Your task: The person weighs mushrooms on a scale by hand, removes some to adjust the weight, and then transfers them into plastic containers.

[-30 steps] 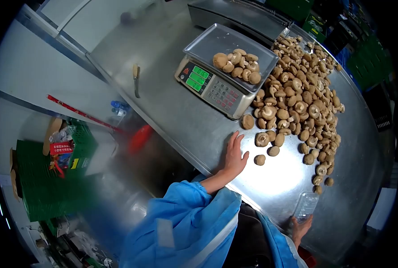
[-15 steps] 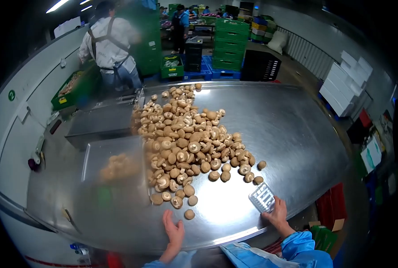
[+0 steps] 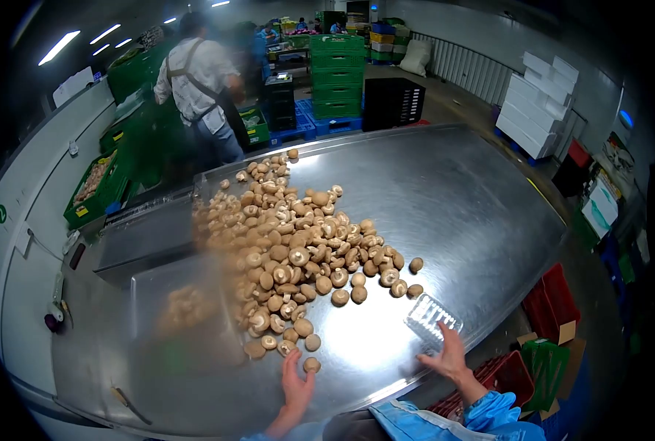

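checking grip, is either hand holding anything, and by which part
nothing clearly gripped: right hand touches the clear tray at its near edge; left hand open beside a mushroom

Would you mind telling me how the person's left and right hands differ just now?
The left hand lies flat beside a loose mushroom, fingers together; the right hand spreads its fingers at the near edge of the clear plastic tray. Both rest open on the steel table.
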Available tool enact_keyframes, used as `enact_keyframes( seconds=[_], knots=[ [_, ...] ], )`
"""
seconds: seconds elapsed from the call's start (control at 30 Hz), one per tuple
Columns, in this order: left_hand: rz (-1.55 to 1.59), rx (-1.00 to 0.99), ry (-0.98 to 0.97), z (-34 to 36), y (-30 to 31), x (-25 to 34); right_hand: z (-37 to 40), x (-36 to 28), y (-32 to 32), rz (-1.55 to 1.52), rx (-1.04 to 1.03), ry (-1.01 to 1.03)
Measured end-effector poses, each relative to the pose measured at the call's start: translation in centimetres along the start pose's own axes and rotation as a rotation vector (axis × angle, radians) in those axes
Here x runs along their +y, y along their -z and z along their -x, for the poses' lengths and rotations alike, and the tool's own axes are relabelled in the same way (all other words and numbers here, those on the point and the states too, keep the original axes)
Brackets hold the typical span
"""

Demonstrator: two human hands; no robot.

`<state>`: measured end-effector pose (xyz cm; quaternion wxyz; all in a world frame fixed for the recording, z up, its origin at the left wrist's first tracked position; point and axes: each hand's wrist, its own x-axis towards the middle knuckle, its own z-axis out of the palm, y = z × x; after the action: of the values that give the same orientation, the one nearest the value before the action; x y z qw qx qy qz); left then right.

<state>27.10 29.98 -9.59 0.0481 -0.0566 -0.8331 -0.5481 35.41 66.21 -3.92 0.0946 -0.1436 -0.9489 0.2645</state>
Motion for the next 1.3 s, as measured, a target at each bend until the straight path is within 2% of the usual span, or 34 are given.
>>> enact_keyframes(
  seconds=[0.03, 0.1, 0.13, 0.23, 0.33, 0.43, 0.47, 0.57, 0.6, 0.73, 0.8, 0.93, 1.03, 1.13, 1.3],
  knots=[
    [0.030, -0.028, 0.004, -0.3, -0.1, 1.0, 0.3, -1.1, -0.5, -0.058, -0.063, 0.004],
    [0.142, -0.129, 0.075, -0.8, -0.4, 2.6, 0.7, -4.6, -0.9, -0.348, -0.326, -0.053],
    [0.197, -0.178, 0.111, -1.0, -0.5, 3.4, 0.6, -6.7, -0.6, -0.446, -0.538, -0.050],
    [0.126, -0.288, -0.177, -2.5, 0.4, 6.4, 1.3, -9.3, -3.0, -0.823, -1.067, 0.026],
    [0.359, -0.551, 0.242, -2.6, 2.3, 7.1, 3.4, -10.0, -5.9, -1.298, -1.354, -0.045],
    [0.549, -0.554, 0.348, -2.6, 4.7, 4.7, 3.4, -10.2, -5.6, -1.426, -1.402, -0.175],
    [0.512, -0.531, 0.379, -2.5, 5.4, 4.3, 3.6, -9.6, -5.9, -1.509, -1.364, -0.235],
    [0.455, -0.430, 0.447, -1.7, 7.0, 3.6, 3.3, -7.5, -7.8, -1.467, -1.219, -0.355],
    [0.468, -0.374, 0.453, -1.3, 7.2, 3.2, 3.5, -8.3, -7.1, -1.431, -1.130, -0.352],
    [0.589, -0.098, 0.579, 0.3, 7.0, 2.7, 3.4, -9.9, -6.1, -1.226, -1.046, -0.429],
    [0.565, -0.105, 0.611, 0.5, 6.3, 2.8, 3.7, -10.8, -6.1, -1.159, -1.003, -0.455],
    [0.581, -0.155, 0.648, 2.4, 3.9, 3.5, 4.2, -11.1, -7.5, -1.127, -0.780, -0.508],
    [0.506, -0.353, 0.643, 3.5, 2.2, 4.0, 3.8, -10.8, -7.8, -1.115, -0.748, -0.512],
    [0.501, -0.470, 0.697, 4.1, 1.2, 4.6, 3.9, -10.4, -8.0, -1.118, -0.700, -0.544],
    [0.492, -0.495, 0.666, 4.3, 0.9, 2.9, 4.2, -8.8, -8.3, -1.119, -0.535, -0.562]
  ],
)
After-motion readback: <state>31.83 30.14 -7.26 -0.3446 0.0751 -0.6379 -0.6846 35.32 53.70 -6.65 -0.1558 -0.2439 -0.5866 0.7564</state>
